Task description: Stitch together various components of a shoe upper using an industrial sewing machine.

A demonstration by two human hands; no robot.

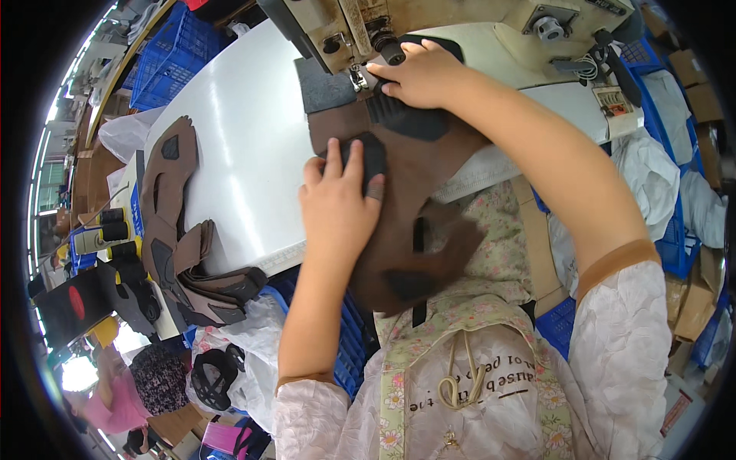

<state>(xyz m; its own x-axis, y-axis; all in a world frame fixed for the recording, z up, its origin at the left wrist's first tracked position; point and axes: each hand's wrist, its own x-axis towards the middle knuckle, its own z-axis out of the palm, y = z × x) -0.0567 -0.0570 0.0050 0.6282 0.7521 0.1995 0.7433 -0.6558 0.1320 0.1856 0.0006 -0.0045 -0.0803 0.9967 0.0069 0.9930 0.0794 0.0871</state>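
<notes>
White tabletop [230,153] bears a brown piece [414,165], angled eleven-to-five, beneath the spread left hand [341,203]; the presser foot [358,79] lies at nine o'clock from the nearer, splayed right hand [422,77].

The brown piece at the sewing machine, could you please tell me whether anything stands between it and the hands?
Nothing visible does: the left hand lies directly on the brown piece, over a black patch, and the right hand rests at its far part, just right of the presser foot.
</notes>
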